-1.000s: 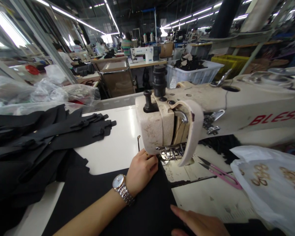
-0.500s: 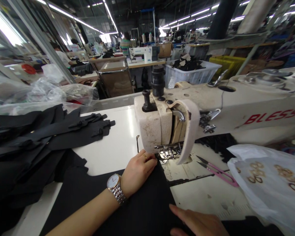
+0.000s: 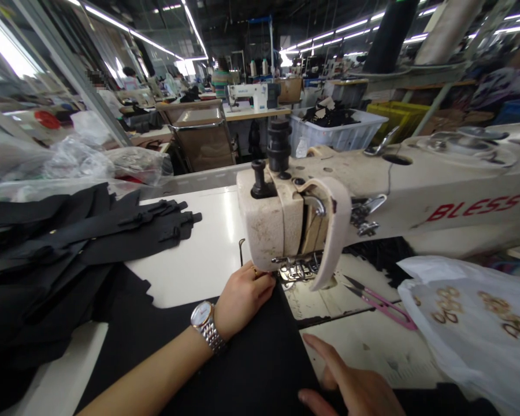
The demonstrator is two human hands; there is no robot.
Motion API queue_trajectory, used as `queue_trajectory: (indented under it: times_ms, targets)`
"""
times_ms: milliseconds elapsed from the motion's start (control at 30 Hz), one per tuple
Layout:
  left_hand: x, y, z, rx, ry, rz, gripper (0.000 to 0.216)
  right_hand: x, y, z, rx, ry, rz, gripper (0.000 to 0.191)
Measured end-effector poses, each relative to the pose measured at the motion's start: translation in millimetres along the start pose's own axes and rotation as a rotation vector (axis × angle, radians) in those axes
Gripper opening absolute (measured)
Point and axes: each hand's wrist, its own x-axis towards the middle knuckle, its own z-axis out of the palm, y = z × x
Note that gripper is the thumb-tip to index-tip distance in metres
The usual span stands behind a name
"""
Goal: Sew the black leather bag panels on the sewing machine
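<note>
The left hand (image 3: 241,297) lay flat on a piece of black cloth (image 3: 247,358) at the lower middle of the frame, its fingertips right beside the foot of a cream sewing machine (image 3: 372,202). A silver wristwatch (image 3: 205,326) sat on that wrist. The right hand (image 3: 355,387) rested open at the bottom edge, fingers spread along the cloth's right border. Pink thread snips (image 3: 379,301) lay on the white table (image 3: 199,260) under the machine's arm. A stack of black pieces (image 3: 69,242) filled the left side, and a white plastic bag (image 3: 472,323) sat at the lower right.
</note>
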Motion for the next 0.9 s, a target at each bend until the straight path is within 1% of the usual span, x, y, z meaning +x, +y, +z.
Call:
queue_trajectory:
  times_ms: [100,200,267,400,600,833,900]
  targets:
    - [-1.0,1.1,0.3,0.005,0.0,-0.011,0.013,4.5,-7.5,6.8,-0.041,-0.007,-0.012,0.038]
    - [-1.0,0.8,1.0,-0.011,0.004,-0.028,0.012,8.8,-11.0,16.5,-0.02,0.053,-0.031,0.032]
    - [0.2,-1.2,1.7,-0.034,-0.005,-0.04,0.011,12.9,-12.0,19.7,0.013,0.093,-0.018,0.03]
    - [3.3,-5.6,2.6,-0.037,0.004,-0.043,0.01,20.0,-13.6,17.2,0.04,0.15,0.034,0.032]
    - [3.1,-2.1,2.0,-0.066,-0.016,-0.072,0.011,14.8,-10.9,15.3,0.065,0.099,0.023,0.031]
    - [4.2,-5.2,2.8,-0.072,-0.008,-0.06,0.01,24.3,-17.8,11.1,0.067,0.225,0.035,0.03]
    - [4.6,-5.7,2.4,-0.07,-0.003,-0.061,0.009,24.1,-17.1,12.1,0.058,0.23,0.035,0.029]
